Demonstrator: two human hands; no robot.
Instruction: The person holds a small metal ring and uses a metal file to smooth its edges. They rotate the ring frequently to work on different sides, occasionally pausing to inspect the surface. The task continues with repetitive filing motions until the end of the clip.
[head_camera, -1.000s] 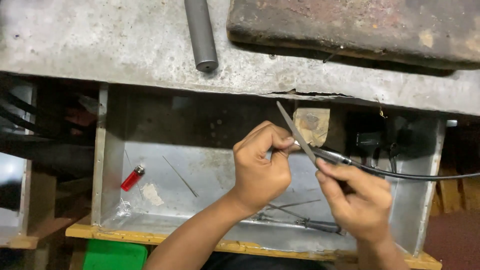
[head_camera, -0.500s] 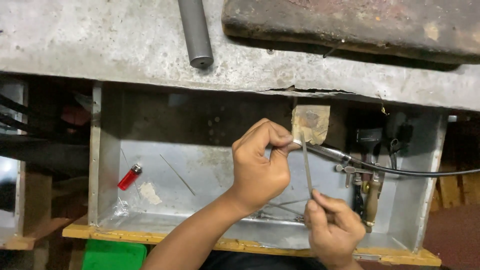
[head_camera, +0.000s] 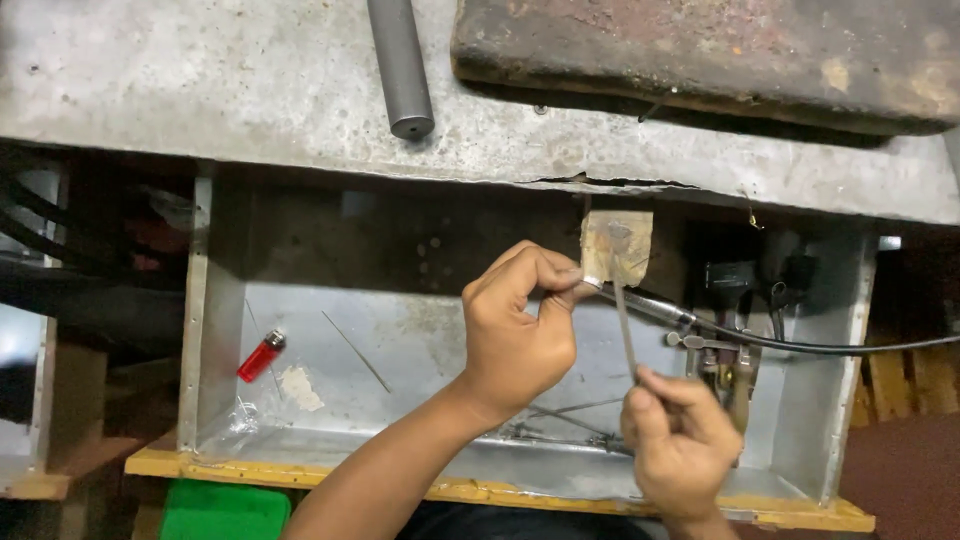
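Tray (head_camera: 330, 400): sheet metal, dull silver, scuffed and stained. Slab (head_camera: 200, 90) above: rough grey concrete look, pitted, cracked along the edge. Block (head_camera: 700, 50): rusty brown, coarse, flaking. Rod (head_camera: 400, 65): smooth matt grey metal. Lighter (head_camera: 261, 355): glossy red plastic with a metal cap. File (head_camera: 624, 325): thin dull grey metal, held by right hand (head_camera: 680, 445). Torch (head_camera: 655, 308) at left hand (head_camera: 515, 330): shiny metal tip, black rubbery hose (head_camera: 850, 347). Patch (head_camera: 617, 248): yellowed, papery, stained. Tray's front ledge (head_camera: 300, 478): yellow painted wood, worn. Crate (head_camera: 225, 510): green plastic, smooth.
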